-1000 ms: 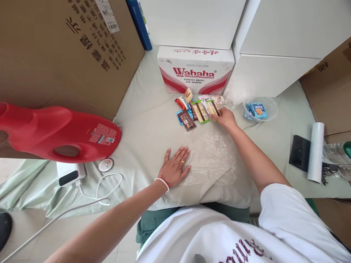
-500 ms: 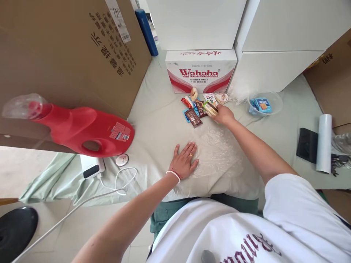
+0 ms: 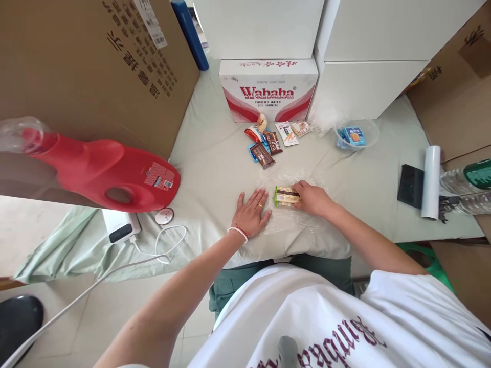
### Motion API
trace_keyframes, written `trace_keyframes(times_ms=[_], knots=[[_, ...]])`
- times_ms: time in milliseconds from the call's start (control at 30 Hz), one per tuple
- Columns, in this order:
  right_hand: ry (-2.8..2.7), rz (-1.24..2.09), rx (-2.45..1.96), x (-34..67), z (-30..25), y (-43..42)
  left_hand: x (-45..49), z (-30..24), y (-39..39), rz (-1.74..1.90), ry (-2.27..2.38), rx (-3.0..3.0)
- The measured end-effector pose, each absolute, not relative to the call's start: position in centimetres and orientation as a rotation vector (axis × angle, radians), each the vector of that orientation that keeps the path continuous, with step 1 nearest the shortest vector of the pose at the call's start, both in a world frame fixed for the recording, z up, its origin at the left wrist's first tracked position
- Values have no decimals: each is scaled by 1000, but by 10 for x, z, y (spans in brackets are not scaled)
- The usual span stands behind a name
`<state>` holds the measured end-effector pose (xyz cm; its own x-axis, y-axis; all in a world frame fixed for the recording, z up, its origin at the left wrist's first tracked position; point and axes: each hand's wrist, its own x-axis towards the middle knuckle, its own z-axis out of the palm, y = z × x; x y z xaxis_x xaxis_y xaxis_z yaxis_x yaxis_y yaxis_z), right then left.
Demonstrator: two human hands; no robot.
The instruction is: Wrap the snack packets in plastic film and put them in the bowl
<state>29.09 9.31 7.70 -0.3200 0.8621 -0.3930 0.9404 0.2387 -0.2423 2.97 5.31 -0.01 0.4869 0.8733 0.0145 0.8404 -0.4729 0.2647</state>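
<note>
My right hand point(image 3: 311, 198) is closed on the right end of a wrapped snack bar point(image 3: 284, 196) with a green edge, at the clear plastic sheet point(image 3: 303, 221) on the covered table. To its left, my left hand point(image 3: 251, 212) lies flat, fingers stretched, by the sheet's left edge. Beyond the hands is a loose pile of packaged snacks: brown cocoa packets point(image 3: 264, 155), a red packet point(image 3: 252, 134), blue wrappers partly covered, and a round tan snack point(image 3: 262, 122) on top. A white sachet point(image 3: 286, 134) and a small clear packet point(image 3: 300, 128) lie right of the pile.
A Wahaba-style white and red carton marked Wahaha point(image 3: 268, 92) stands behind the snacks. Right of it is a clear tub point(image 3: 373, 137) with blue packets. A red jug point(image 3: 95, 174) and a power bank point(image 3: 121, 225) with cable sit left; a white roll point(image 3: 431, 182) and bottles lie right.
My right hand has drawn the snack bar from the pile toward me, down to the plastic sheet. My left hand stays flat in place. The view has shifted slightly.
</note>
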Motion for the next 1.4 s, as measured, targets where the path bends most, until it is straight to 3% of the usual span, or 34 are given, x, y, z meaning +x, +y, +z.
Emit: trace_keyframes(times_ms=[333, 833, 1133, 1400], knots=[[2303, -492, 1685, 275, 86, 85, 29, 0, 54, 201, 1495, 2515], [2352, -499, 1792, 303, 107, 93, 30, 0, 53, 151, 1513, 2531], [2424, -691, 1708, 295, 77, 88, 24, 1, 57, 279, 1471, 2359], [2822, -917, 1635, 360, 54, -8, -33, 12, 47, 227, 1042, 2321]])
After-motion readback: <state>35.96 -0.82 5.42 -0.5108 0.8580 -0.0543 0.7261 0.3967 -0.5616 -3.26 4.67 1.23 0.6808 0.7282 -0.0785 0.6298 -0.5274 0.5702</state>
